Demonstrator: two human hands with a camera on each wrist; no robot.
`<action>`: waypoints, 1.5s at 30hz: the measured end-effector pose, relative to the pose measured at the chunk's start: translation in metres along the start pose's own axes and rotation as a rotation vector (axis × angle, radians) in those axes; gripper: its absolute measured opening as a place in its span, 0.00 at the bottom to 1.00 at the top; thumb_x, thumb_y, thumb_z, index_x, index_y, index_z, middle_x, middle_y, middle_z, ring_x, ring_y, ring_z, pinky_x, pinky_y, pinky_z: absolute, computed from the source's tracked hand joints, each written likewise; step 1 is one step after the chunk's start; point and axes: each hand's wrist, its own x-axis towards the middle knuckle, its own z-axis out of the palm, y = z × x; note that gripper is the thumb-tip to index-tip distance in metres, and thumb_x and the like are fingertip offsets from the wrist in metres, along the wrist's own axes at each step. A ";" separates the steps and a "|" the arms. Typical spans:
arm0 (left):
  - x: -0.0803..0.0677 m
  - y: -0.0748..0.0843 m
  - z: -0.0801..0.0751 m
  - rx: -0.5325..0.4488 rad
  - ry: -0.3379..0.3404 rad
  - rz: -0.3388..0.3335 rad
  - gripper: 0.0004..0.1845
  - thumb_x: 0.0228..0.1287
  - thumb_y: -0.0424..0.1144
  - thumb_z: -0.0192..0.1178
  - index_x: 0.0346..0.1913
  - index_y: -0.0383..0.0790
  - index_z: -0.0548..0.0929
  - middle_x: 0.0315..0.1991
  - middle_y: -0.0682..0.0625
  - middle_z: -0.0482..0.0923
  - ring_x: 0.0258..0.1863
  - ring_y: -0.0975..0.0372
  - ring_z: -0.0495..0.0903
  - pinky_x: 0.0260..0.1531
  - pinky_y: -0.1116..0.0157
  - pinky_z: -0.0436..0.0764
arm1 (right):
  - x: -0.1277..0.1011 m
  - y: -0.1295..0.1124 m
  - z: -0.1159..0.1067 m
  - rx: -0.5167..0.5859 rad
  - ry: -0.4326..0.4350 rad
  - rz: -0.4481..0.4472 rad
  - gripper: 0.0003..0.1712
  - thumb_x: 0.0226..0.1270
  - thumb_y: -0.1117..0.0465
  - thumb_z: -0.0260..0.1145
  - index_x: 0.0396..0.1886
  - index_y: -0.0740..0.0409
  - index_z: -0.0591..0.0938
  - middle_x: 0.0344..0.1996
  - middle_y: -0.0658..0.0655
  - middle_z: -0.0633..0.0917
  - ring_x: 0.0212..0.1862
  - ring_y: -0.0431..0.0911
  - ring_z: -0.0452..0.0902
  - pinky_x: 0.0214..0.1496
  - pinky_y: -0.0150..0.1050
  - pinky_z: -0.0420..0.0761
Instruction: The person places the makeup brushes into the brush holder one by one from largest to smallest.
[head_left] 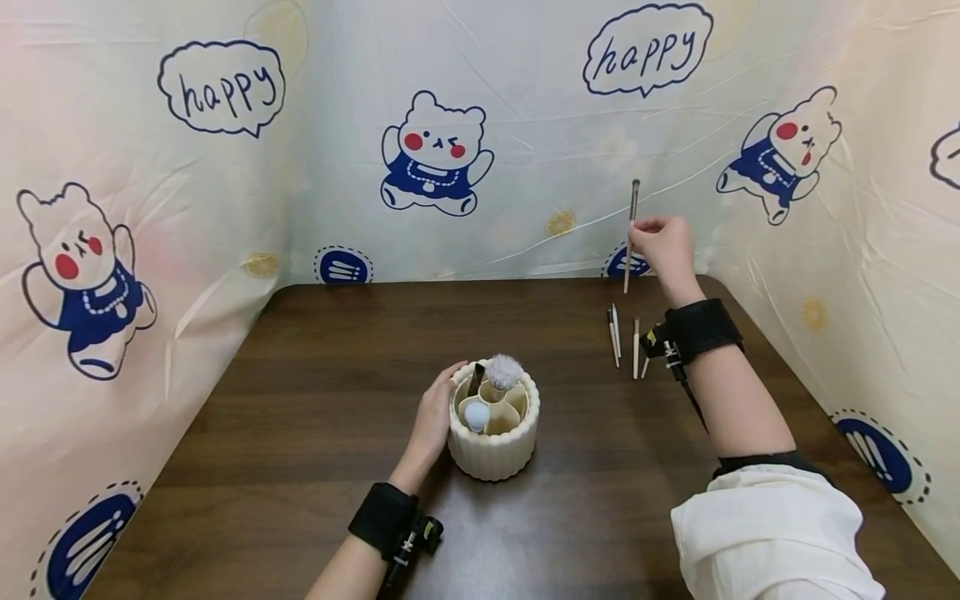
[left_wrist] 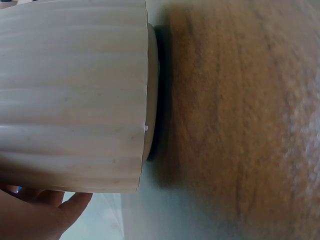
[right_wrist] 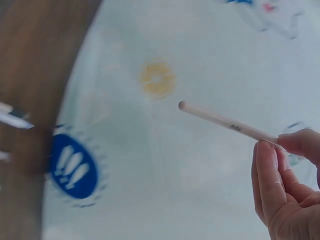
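Note:
In the head view, my left hand (head_left: 433, 412) holds the left side of a cream ribbed makeup brush holder (head_left: 492, 458), which stands upright on the table. Inside its compartments are a fluffy grey brush (head_left: 504, 372), a round pale-tipped brush (head_left: 477, 415) and a dark-tipped item (head_left: 476, 381). The left wrist view shows the holder's ribbed wall (left_wrist: 75, 95) close up, fingers against its edge. My right hand (head_left: 667, 246) pinches a slim makeup brush (head_left: 628, 258), raised near the table's back edge, bristles up. Its pale handle (right_wrist: 225, 122) shows in the right wrist view.
Several slim brushes (head_left: 637, 348) lie on the dark wooden table (head_left: 330, 375) below the right forearm, one partly hidden by the wrist camera. A printed cloth (head_left: 525, 150) with bears and lettering hangs around the back and sides.

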 end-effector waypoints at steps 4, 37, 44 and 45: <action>0.000 0.000 0.000 0.002 0.002 -0.003 0.25 0.72 0.37 0.33 0.65 0.38 0.72 0.67 0.43 0.69 0.70 0.50 0.63 0.70 0.49 0.61 | -0.009 -0.026 -0.001 0.033 -0.013 -0.074 0.18 0.64 0.59 0.62 0.45 0.71 0.81 0.23 0.40 0.78 0.22 0.24 0.74 0.31 0.17 0.75; 0.001 0.000 0.001 -0.028 0.011 -0.021 0.25 0.72 0.38 0.33 0.65 0.38 0.72 0.68 0.43 0.69 0.70 0.51 0.63 0.70 0.50 0.61 | -0.116 -0.021 0.082 0.130 -0.492 -0.193 0.09 0.61 0.68 0.65 0.39 0.70 0.77 0.37 0.66 0.83 0.35 0.41 0.78 0.35 0.23 0.77; 0.001 -0.001 0.001 -0.024 -0.002 -0.020 0.25 0.72 0.38 0.33 0.65 0.39 0.72 0.68 0.43 0.68 0.71 0.50 0.62 0.70 0.49 0.60 | -0.122 -0.009 0.090 0.088 -0.520 -0.183 0.09 0.60 0.67 0.65 0.38 0.69 0.78 0.36 0.65 0.83 0.35 0.42 0.78 0.35 0.26 0.76; 0.001 -0.001 0.001 -0.020 -0.002 -0.021 0.25 0.72 0.38 0.33 0.65 0.39 0.72 0.68 0.43 0.68 0.71 0.50 0.62 0.70 0.49 0.60 | -0.123 -0.008 0.091 0.082 -0.526 -0.184 0.09 0.60 0.67 0.65 0.38 0.69 0.78 0.36 0.65 0.83 0.36 0.43 0.79 0.35 0.26 0.76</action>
